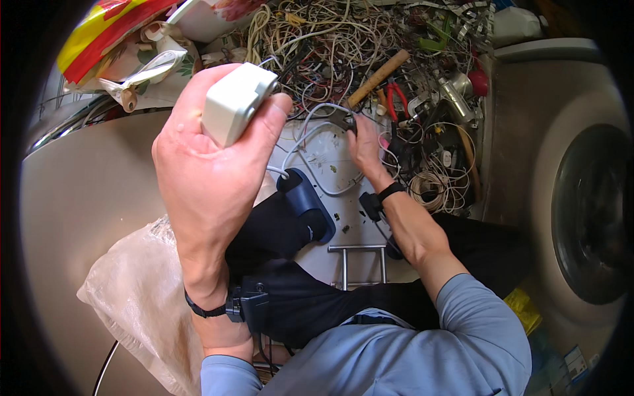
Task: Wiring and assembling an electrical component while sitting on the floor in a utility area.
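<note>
Raised close to the camera, my left hand [211, 152] is closed around a white plastic block [231, 105] that looks like a power adapter. A thin pale cord shows just past its far end. Farther off and to the right, my right hand [365, 146] has its fingers closed at the end of a grey cable [310, 113]. A small dark piece shows beside those fingertips, too hidden to name. The cable loops over the white floor [353, 228] and passes by a blue slipper [314, 208] on my foot.
A big heap of tangled wires [330, 46] fills the far side. On it lie a wooden stick [380, 78], red-handled pliers [396, 102] and a metal cylinder [456, 99]. A front-loading washing machine [548, 119] stands right; a plastic sack [139, 290] sits left. A metal frame [356, 249] is near my legs.
</note>
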A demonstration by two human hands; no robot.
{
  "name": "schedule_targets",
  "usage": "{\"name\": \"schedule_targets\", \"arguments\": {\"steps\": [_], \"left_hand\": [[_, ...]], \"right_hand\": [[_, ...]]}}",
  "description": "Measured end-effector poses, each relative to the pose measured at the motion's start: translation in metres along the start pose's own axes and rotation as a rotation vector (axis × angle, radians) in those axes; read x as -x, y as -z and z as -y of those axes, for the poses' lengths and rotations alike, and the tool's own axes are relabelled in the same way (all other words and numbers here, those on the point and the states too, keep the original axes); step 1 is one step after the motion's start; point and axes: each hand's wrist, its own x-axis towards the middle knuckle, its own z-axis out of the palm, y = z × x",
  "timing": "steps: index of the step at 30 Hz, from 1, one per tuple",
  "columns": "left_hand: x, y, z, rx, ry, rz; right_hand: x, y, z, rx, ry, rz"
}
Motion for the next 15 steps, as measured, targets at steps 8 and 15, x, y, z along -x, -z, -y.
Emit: {"name": "schedule_targets", "arguments": {"steps": [8,15], "left_hand": [[0.004,0.003,0.004,-0.127,-0.283,-0.341],[-0.012,0.041,0.015,-0.448,-0.719,-0.720]], "right_hand": [[0.037,0.008,0.032,0.292,0.191,0.175],[0.103,0.055,0.020,0.195,-0.099,1.076]]}}
